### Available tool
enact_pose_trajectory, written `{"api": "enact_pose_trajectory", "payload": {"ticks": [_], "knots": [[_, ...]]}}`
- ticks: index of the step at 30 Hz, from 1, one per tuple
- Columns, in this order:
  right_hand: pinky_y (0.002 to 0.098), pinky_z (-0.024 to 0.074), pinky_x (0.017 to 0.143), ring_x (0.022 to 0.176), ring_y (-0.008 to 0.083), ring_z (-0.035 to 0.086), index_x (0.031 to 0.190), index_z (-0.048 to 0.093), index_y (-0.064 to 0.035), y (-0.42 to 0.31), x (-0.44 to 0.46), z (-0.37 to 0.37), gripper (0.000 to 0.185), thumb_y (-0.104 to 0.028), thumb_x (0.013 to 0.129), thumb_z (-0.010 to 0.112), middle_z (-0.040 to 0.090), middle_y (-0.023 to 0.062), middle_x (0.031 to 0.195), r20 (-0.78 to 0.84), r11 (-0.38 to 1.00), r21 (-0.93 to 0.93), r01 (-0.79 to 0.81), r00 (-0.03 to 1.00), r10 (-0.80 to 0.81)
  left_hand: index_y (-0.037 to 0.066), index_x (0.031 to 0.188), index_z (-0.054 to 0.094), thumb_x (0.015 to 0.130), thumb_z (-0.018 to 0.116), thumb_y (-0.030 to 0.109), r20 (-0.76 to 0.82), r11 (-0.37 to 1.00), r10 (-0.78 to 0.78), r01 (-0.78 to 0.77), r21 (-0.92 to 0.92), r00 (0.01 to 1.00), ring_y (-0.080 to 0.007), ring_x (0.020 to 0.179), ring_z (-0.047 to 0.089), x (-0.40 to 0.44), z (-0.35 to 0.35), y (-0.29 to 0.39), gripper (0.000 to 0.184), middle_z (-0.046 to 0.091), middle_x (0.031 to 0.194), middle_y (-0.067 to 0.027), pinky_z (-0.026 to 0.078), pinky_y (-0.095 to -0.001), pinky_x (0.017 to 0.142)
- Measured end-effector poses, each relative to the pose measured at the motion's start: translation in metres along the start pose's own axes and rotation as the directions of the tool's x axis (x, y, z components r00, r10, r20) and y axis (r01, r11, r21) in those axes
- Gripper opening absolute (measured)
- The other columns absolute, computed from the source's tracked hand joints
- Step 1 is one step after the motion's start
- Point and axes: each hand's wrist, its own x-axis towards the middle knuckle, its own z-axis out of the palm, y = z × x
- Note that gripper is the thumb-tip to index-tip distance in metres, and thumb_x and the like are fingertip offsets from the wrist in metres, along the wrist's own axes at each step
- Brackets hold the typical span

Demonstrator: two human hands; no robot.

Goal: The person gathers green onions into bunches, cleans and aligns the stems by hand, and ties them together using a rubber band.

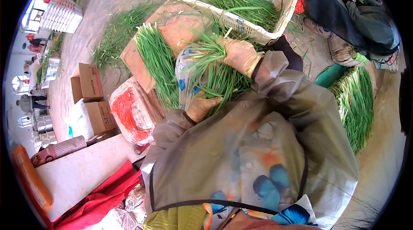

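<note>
My right hand, in a pale glove, is closed round the upper part of a bunch of long green stalks. Lower down, my left hand, also gloved, is wrapped against green leaves near my lap. Some of its fingers are hidden by the leaves. To the left of both hands a neat bundle of green stalks lies on a brown board, its pale ends pointing up and away. Patterned cloth shows between that bundle and my hands.
Ahead stands a white crate holding loose greens. Red ties lie on a wrapped block at left, near a cardboard box. Another person sits at upper right, above a large green pile. Loose greens litter the floor.
</note>
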Motion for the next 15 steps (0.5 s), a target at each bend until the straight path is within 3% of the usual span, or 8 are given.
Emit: {"api": "enact_pose_trajectory", "payload": {"ticks": [2, 5, 6, 7, 11, 12, 13, 15], "knots": [[0.0388, 0.0481, 0.068, 0.078, 0.0334, 0.060, 0.103, 0.056, -0.0168, 0.032, 0.013, 0.014, 0.032, -0.032, 0.076, 0.065, 0.061, 0.0156, 0.081, -0.089, 1.000, 0.024, -0.003, 0.996, 0.005, 0.002, 0.119, 0.046, 0.077, 0.068, 0.014, 0.024, 0.998, -0.018, 0.019, -0.053, 1.000, -0.0158, 0.097, 0.052, -0.005, 0.008, 0.009, 0.049, 0.056, 0.109, -0.0047, 0.040, -0.0300, 0.087], [0.0282, 0.0493, 0.070, 0.076, 0.0219, 0.059, 0.113, 0.047, 0.0035, 0.072, 0.033, -0.012, 0.048, -0.027, 0.079, 0.065, 0.061, 0.0158, 0.087, -0.177, 0.927, 0.349, -0.134, 0.963, 0.206, 0.003, 0.118, 0.047, 0.077, 0.067, 0.015, 0.028, 0.991, -0.040, 0.043, -0.126, 0.999, -0.0159, 0.091, 0.053, -0.013, 0.003, 0.013, 0.048, 0.058, 0.104, -0.0048, 0.042, -0.0297, 0.082], [0.0285, 0.0479, 0.075, 0.082, 0.0226, 0.060, 0.121, 0.044, 0.0041, 0.105, 0.043, -0.012, 0.053, -0.022, 0.080, 0.064, 0.060, 0.0175, 0.104, -0.208, 0.928, 0.337, -0.162, 0.948, 0.241, 0.003, 0.119, 0.046, 0.077, 0.066, 0.015, 0.022, 0.983, -0.058, 0.061, -0.175, 0.998, -0.0159, 0.086, 0.054, -0.017, -0.002, 0.013, 0.048, 0.058, 0.101, -0.0048, 0.044, -0.0294, 0.077], [0.0253, 0.0478, 0.071, 0.079, 0.0178, 0.059, 0.122, 0.042, 0.0052, 0.109, 0.041, -0.026, 0.054, -0.020, 0.080, 0.064, 0.061, 0.0163, 0.099, -0.231, 0.884, 0.432, -0.178, 0.926, 0.299, 0.003, 0.119, 0.046, 0.077, 0.066, 0.015, 0.033, 0.984, -0.056, 0.061, -0.169, 0.998, -0.0159, 0.086, 0.054, -0.020, -0.015, 0.007, 0.048, 0.058, 0.101, -0.0048, 0.044, -0.0294, 0.077], [0.0210, 0.0466, 0.056, 0.063, 0.0107, 0.058, 0.122, 0.043, 0.0057, 0.149, 0.030, -0.072, 0.048, -0.010, 0.081, 0.062, 0.064, 0.0093, 0.081, -0.235, 0.475, 0.880, 0.013, 0.880, 0.412, 0.004, 0.124, 0.042, 0.076, 0.067, 0.021, 0.122, 0.922, -0.033, 0.077, -0.379, 0.992, -0.0121, 0.059, 0.047, -0.028, -0.051, -0.015, 0.057, 0.052, 0.080, -0.0016, 0.039, -0.0236, 0.053], [0.0281, 0.0478, 0.060, 0.069, 0.0198, 0.060, 0.117, 0.049, -0.0005, 0.161, 0.027, -0.078, 0.044, -0.018, 0.079, 0.064, 0.064, 0.0132, 0.081, -0.392, 0.825, 0.549, -0.137, 0.829, 0.399, 0.005, 0.124, 0.042, 0.076, 0.068, 0.023, 0.121, 0.880, 0.098, -0.029, -0.474, 0.988, -0.0105, 0.057, 0.044, -0.031, -0.048, -0.007, 0.058, 0.048, 0.075, -0.0004, 0.037, -0.0229, 0.052], [0.0351, 0.0489, 0.065, 0.074, 0.0289, 0.063, 0.112, 0.056, -0.0066, 0.171, 0.025, -0.082, 0.041, -0.027, 0.077, 0.065, 0.064, 0.0171, 0.082, -0.524, 0.947, 0.092, -0.309, 0.793, 0.310, 0.006, 0.124, 0.042, 0.076, 0.068, 0.024, 0.106, 0.816, 0.225, -0.128, -0.564, 0.969, -0.0090, 0.055, 0.042, -0.033, -0.048, -0.003, 0.058, 0.044, 0.070, 0.0009, 0.035, -0.0223, 0.050], [0.0402, 0.0477, 0.071, 0.080, 0.0343, 0.061, 0.111, 0.057, -0.0109, 0.182, 0.018, -0.083, 0.044, -0.033, 0.074, 0.067, 0.063, 0.0200, 0.087, -0.443, 0.928, 0.166, -0.334, 0.815, 0.373, 0.008, 0.125, 0.042, 0.074, 0.069, 0.024, 0.106, 0.773, 0.260, -0.141, -0.618, 0.960, -0.0066, 0.052, 0.038, -0.033, -0.065, -0.004, 0.060, 0.038, 0.065, 0.0029, 0.031, -0.0217, 0.048]]}}
